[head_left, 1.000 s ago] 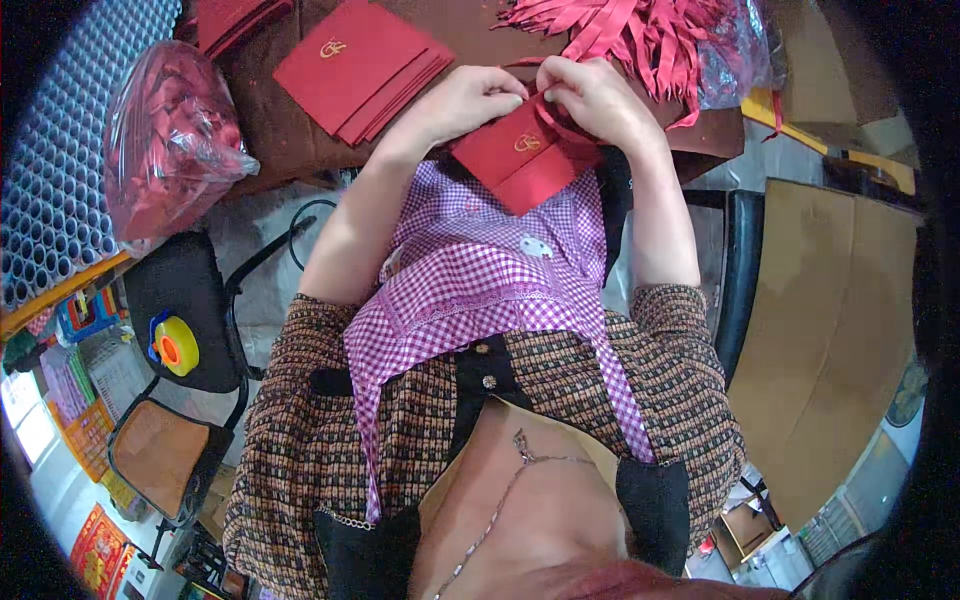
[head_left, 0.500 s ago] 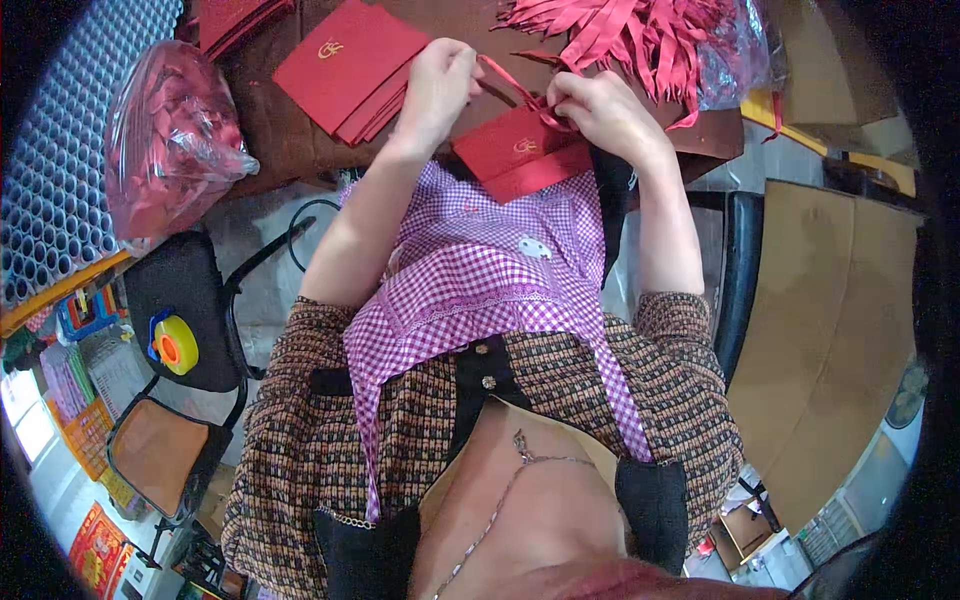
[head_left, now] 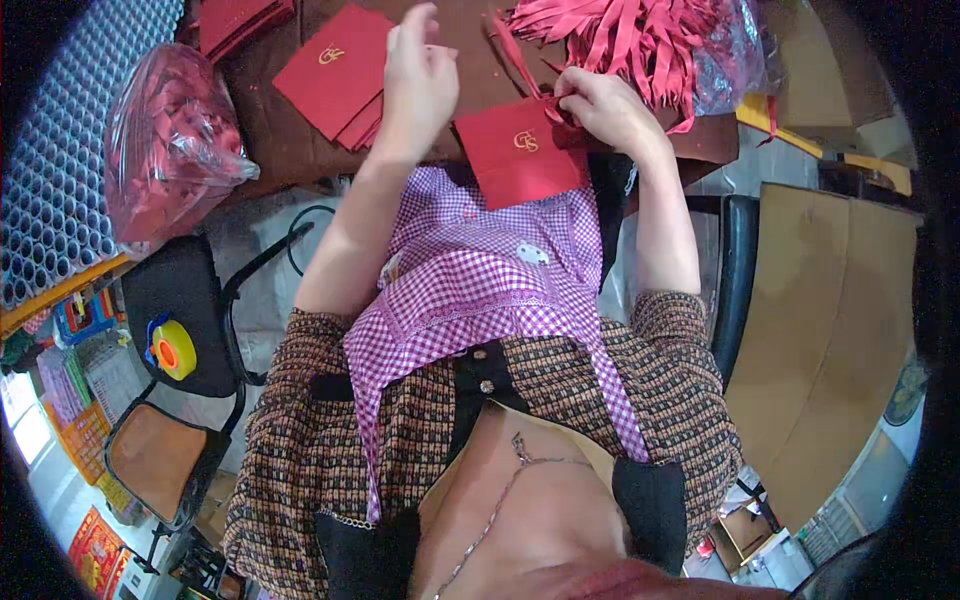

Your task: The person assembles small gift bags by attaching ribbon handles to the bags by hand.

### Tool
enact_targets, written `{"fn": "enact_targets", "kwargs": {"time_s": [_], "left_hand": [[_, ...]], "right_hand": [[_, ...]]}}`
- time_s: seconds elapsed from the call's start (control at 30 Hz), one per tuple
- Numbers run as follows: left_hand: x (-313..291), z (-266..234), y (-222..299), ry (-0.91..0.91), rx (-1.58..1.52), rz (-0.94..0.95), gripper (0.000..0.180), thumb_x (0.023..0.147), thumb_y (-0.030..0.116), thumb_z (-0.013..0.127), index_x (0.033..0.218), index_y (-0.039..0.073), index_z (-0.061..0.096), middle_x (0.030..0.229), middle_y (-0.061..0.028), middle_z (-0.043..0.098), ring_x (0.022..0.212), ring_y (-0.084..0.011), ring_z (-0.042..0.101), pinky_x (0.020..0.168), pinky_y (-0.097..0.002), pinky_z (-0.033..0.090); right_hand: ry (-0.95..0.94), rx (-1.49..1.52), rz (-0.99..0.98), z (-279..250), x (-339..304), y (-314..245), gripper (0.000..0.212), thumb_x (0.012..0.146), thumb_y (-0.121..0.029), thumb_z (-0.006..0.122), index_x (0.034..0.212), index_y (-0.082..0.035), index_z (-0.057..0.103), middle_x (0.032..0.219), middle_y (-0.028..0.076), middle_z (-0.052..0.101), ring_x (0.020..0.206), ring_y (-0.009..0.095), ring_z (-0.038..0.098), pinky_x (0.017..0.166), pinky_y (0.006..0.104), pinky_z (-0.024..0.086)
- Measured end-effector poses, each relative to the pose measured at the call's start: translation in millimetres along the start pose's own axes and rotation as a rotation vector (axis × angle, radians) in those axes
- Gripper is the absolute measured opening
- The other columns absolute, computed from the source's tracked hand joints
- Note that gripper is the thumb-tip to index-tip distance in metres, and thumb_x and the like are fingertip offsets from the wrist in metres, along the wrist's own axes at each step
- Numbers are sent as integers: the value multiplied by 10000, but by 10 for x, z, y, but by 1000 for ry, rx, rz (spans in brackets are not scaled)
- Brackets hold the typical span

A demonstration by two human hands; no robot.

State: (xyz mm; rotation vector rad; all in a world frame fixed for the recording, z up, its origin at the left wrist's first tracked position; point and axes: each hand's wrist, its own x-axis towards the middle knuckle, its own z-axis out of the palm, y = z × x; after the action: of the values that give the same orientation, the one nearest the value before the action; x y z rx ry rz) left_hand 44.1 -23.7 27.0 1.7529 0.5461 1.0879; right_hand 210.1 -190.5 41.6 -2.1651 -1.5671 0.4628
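Note:
My right hand point(head_left: 605, 110) pinches a red ribbon point(head_left: 518, 65) at the upper right corner of a flat red paper pouch point(head_left: 522, 155) with a gold emblem. That pouch hangs partly over my checked apron at the table's near edge; whether it is a bag or an envelope I cannot tell. The ribbon's free end rises away from the corner, to the left of my right hand. My left hand point(head_left: 420, 85) is raised, fingers stretched and apart from the ribbon. Beneath and beside it lies a stack of similar red pouches point(head_left: 335, 75), partly covered by the hand.
A bundle of loose red ribbons point(head_left: 640, 45) lies at the far right of the brown-covered table point(head_left: 290, 130). On the left are a clear plastic bag point(head_left: 175, 150) of red pieces and a rack of grey tubes point(head_left: 55, 150). A black chair point(head_left: 180, 290) stands left, cardboard point(head_left: 820, 330) right.
My left hand has let go of the ribbon and moved left and up over the stack. The pouch by my right hand has turned flatter, its front facing up more fully.

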Motion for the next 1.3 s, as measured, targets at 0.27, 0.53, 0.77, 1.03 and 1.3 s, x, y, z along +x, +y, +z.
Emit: {"fn": "enact_targets", "kwargs": {"time_s": [0.27, 0.53, 0.77, 1.03, 1.3], "left_hand": [[-521, 3, -160, -547, 563, 98, 254, 722, 204, 704, 930, 75, 635, 904, -115, 532, 926, -301, 492, 818, -399, 395], [-498, 31, -89, -467, 617, 196, 203, 685, 175, 718, 834, 52, 655, 814, -117, 562, 825, -308, 532, 746, -400, 431], [-311, -58, -118, -665, 338, -193, 165, 772, 136, 632, 876, 9, 649, 806, -143, 626, 773, -237, 601, 719, -324, 463], [-126, -90, -261, -715, 178, -478, 181, 860, 85, 553, 949, -55, 625, 845, -40, 633, 782, -120, 563, 752, -258, 460], [-153, 29, -262, -653, 68, -505, 201, 871, 89, 535, 971, -59, 626, 866, -63, 648, 806, -131, 580, 762, -266, 466]], "right_hand": [[-5, 9, -14, 68, 91, 88, 160, 824, -142, 547, 948, -43, 573, 758, 136, 616, 700, 261, 616, 655, 345, 469], [258, -246, 177, 105, 267, 69, 278, 818, -275, 614, 981, -50, 601, 908, 177, 641, 868, 348, 611, 736, 433, 471], [574, -20, 73, 47, 291, 215, 185, 808, -186, 637, 902, -26, 637, 856, 137, 650, 786, 230, 629, 710, 317, 485], [455, 1219, -209, -152, -138, -343, 152, 837, 40, 497, 960, 26, 584, 834, 88, 607, 815, 176, 590, 797, 321, 478], [251, 572, -106, 461, -302, -362, 141, 864, -57, 549, 953, 35, 608, 918, 55, 622, 857, 129, 580, 776, 238, 444]]}}
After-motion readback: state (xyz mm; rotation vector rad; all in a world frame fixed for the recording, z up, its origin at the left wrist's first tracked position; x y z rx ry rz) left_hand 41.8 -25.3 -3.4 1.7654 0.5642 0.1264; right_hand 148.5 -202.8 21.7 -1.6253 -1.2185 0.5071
